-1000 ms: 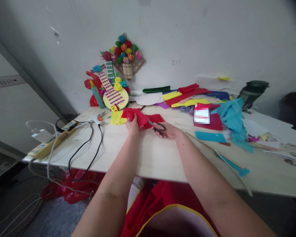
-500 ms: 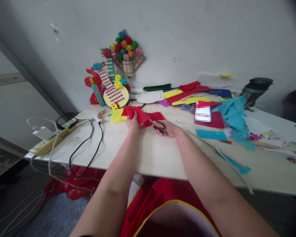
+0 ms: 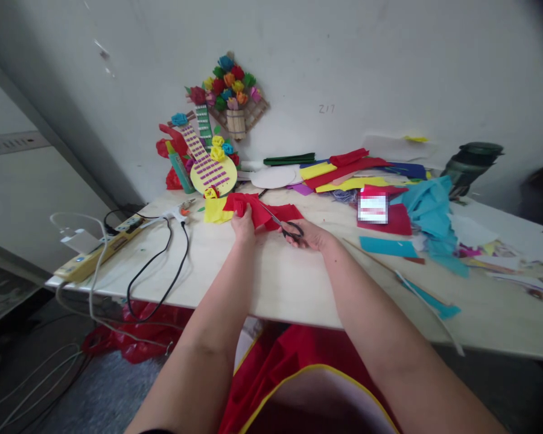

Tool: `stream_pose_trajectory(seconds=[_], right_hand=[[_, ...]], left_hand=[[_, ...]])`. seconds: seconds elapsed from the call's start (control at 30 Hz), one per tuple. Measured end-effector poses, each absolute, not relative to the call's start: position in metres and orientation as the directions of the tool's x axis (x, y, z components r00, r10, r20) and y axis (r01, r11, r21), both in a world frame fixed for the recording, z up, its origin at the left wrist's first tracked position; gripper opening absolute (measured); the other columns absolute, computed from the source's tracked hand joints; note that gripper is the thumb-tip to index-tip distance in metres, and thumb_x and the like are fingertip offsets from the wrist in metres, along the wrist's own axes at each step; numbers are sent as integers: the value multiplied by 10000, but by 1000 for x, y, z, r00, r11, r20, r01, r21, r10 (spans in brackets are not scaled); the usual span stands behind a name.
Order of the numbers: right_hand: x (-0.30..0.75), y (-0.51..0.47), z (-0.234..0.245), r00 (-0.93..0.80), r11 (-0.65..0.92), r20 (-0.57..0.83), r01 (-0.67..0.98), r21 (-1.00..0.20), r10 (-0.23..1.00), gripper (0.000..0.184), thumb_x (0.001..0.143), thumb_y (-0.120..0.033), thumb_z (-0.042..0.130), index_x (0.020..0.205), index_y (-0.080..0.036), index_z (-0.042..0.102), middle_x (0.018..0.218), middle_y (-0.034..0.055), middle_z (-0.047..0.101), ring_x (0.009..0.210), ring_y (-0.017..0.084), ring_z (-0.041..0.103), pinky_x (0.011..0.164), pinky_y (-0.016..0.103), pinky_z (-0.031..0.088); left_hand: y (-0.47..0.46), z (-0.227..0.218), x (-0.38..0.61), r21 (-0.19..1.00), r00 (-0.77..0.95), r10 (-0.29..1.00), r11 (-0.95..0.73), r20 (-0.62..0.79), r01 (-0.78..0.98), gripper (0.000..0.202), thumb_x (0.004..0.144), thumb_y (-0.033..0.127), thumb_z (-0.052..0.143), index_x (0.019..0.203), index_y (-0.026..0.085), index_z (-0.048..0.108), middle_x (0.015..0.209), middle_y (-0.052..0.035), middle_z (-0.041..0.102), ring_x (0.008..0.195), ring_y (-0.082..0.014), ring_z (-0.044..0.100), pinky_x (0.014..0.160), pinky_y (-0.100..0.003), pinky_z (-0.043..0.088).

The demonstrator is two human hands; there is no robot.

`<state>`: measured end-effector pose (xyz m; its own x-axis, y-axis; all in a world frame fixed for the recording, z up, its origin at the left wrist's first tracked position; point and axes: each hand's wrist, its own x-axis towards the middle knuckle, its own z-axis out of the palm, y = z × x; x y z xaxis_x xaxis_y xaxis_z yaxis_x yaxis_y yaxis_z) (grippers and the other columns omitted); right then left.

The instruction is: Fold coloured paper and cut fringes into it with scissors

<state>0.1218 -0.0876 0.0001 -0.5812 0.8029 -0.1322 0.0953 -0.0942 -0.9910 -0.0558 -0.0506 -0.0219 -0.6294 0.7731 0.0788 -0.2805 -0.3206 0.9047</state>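
Observation:
My left hand (image 3: 243, 222) is closed on a piece of red crepe paper (image 3: 245, 201), pinching its near edge. In my right hand (image 3: 308, 234) are black-handled scissors (image 3: 292, 231), my fingers wrapped about the handles. The scissors' blades point up and left and lie against the red paper between my hands. More of the red paper (image 3: 286, 212) extends to the right behind the blades. A yellow paper piece (image 3: 216, 211) lies on the table just left of the red paper, partly under it.
A glue gun (image 3: 180, 212) and a yellow power strip (image 3: 104, 250) with trailing cords are at left. A guitar-shaped craft (image 3: 213, 175) and paper flowers (image 3: 228, 81) stand by the wall. Coloured papers (image 3: 353, 172), crumpled blue paper (image 3: 428, 208) and a dark bottle (image 3: 473, 166) are at right.
The view has shifted very slightly. Both hands, the scissors and the red paper stay in nearly the same place.

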Motion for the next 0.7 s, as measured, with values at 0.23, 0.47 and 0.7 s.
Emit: stream_pose_trajectory(seconds=[0.23,0.47,0.7], right_hand=[[123,-86,-3,-588,-63,-107,96,-993,802,356,811,-483,549,857,-131,571,518,-34,505,357,45,422,278,162,188],[121,-85,-4,-575,-55,-108,110,-992,811,314,816,-441,554,851,-129,570,503,-44,490,341,40,405,271,159,174],[123,-89,2,-601,-69,-122,111,-991,790,346,827,-470,526,880,-131,570,536,-28,516,367,49,441,279,157,211]], left_hand=[[-47,-25,-57,881,-622,778,-351,85,-319,209,717,294,658,861,155,599,848,-67,655,745,-168,642,697,-301,526],[-48,-23,-58,895,-628,776,-324,64,-308,217,720,291,657,880,151,612,857,-72,658,742,-167,640,715,-320,526],[-46,-27,-59,879,-603,792,-353,99,-320,240,694,309,674,858,143,617,856,-80,657,750,-183,644,721,-344,528]])
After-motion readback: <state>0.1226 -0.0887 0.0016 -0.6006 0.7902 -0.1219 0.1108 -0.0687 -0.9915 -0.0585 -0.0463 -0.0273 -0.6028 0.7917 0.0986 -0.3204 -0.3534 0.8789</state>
